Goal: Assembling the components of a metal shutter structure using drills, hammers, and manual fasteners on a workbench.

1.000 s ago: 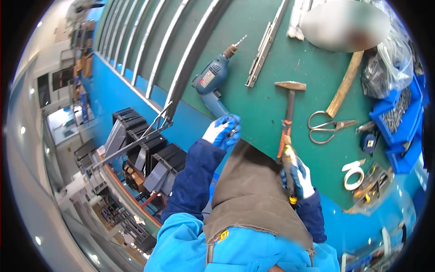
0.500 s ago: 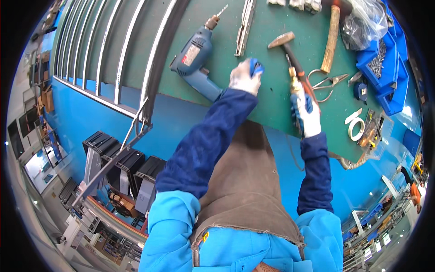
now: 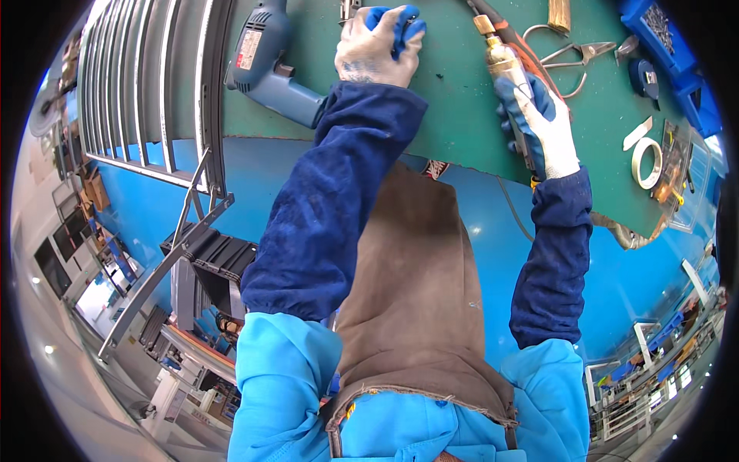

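Note:
My left hand (image 3: 381, 48), in a white glove with blue-coated fingers, is at the top beside the end of a narrow metal rail (image 3: 349, 9). Its fingers are curled together, and what lies between them is hidden. My right hand (image 3: 545, 127), gloved alike, wraps round a slim metal rotary tool (image 3: 504, 60) with a brass-coloured front part pointing away from me. Next to that tool runs the black and orange handle (image 3: 527, 60) of a hammer whose head is out of view. A blue power drill (image 3: 265, 58) lies left of my left hand, its grip by my sleeve.
Scissors (image 3: 579, 55), a wooden handle (image 3: 560, 14), a tape measure (image 3: 643, 79) and a white tape roll (image 3: 647, 163) lie on the green tabletop (image 3: 454, 100). Blue bins (image 3: 673, 54) hold small metal parts at far right. A slatted metal frame (image 3: 173, 92) stands at left.
The view has shifted, so the bench things sit higher and mostly farther left or right. My left hand has moved forward to the rail's end. My right hand still grips the rotary tool.

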A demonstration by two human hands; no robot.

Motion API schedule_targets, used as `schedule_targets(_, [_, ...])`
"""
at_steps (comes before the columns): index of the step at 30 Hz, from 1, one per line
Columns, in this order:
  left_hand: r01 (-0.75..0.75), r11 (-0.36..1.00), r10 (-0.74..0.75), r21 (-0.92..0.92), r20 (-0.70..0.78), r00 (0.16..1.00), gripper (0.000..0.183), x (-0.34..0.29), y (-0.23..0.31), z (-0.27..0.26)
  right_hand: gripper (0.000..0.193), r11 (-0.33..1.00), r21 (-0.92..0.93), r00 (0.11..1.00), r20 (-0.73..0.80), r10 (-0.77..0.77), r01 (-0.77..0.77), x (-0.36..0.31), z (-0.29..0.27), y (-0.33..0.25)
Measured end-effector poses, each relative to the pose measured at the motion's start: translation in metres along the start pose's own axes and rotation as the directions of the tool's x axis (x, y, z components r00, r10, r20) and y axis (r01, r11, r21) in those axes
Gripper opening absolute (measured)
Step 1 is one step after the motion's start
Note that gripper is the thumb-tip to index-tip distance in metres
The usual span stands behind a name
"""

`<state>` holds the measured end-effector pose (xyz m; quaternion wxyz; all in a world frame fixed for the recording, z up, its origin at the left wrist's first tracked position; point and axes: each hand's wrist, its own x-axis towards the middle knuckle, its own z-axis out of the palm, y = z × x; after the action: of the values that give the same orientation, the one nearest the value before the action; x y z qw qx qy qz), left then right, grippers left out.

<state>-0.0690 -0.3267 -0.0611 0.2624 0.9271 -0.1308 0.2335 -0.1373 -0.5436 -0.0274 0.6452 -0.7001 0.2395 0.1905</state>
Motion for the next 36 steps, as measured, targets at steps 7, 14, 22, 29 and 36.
schedule_targets(7, [0.156,0.984,-0.136,-0.085,0.212,0.968,0.033,0.006,-0.001,-0.011,0.043,0.990,0.043,0.989,0.045,-0.139,0.137,-0.001,-0.005,0.011])
schedule_targets(14, [0.025,1.000,-0.024,-0.002,0.236,0.972,0.029,0.013,-0.012,-0.033,0.056,0.989,0.139,0.993,0.099,-0.066,0.052,-0.035,0.007,0.016])
schedule_targets(22, [0.090,0.958,-0.024,-0.271,0.235,0.972,0.030,0.009,-0.018,-0.069,0.075,0.998,0.059,1.000,0.011,-0.023,0.022,-0.089,0.039,0.048])
schedule_targets(29, [0.545,0.754,-0.321,-0.367,0.518,0.793,0.025,-0.032,-0.024,-0.131,0.079,0.932,-0.178,0.928,0.261,-0.265,0.316,-0.109,0.069,0.038])
schedule_targets(36, [0.616,0.741,-0.370,-0.269,0.602,0.708,0.031,-0.080,-0.058,-0.173,0.081,0.851,-0.312,0.848,0.466,-0.252,0.424,-0.106,0.110,0.033])
